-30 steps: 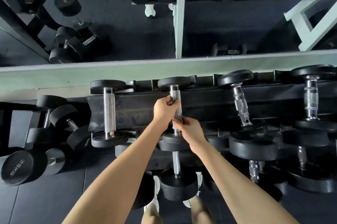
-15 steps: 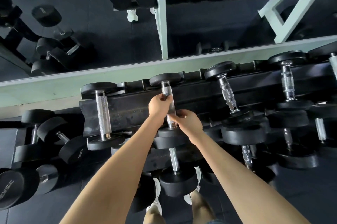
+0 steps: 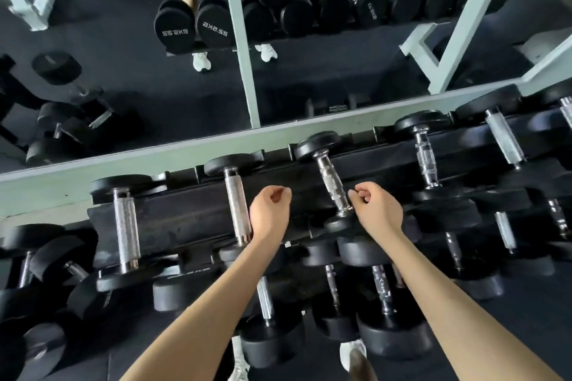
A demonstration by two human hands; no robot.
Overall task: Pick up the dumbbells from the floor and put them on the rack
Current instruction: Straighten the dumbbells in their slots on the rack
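Several dumbbells [image 3: 236, 204] already lie across the rack [image 3: 192, 219], the left hand [image 3: 270, 213] and right hand [image 3: 377, 210] loosely curled and empty above it, while others at lower left apparently wait on the floor [image 3: 541, 318].

Black dumbbells [image 3: 236, 204] lie across a rack [image 3: 192, 219] of black-painted metal, its beam dull and scuffed with pale marks. Their round heads look like matt rubber. Most handles are silver metal, rough with knurling, with a soft sheen. One chrome dumbbell [image 3: 332, 187] has a shinier, ridged handle. The floor [image 3: 93, 371] is dark, matt matting. Behind the rack, a glossy mirror [image 3: 185, 95] sits above a smooth, pale green painted ledge [image 3: 139, 160].
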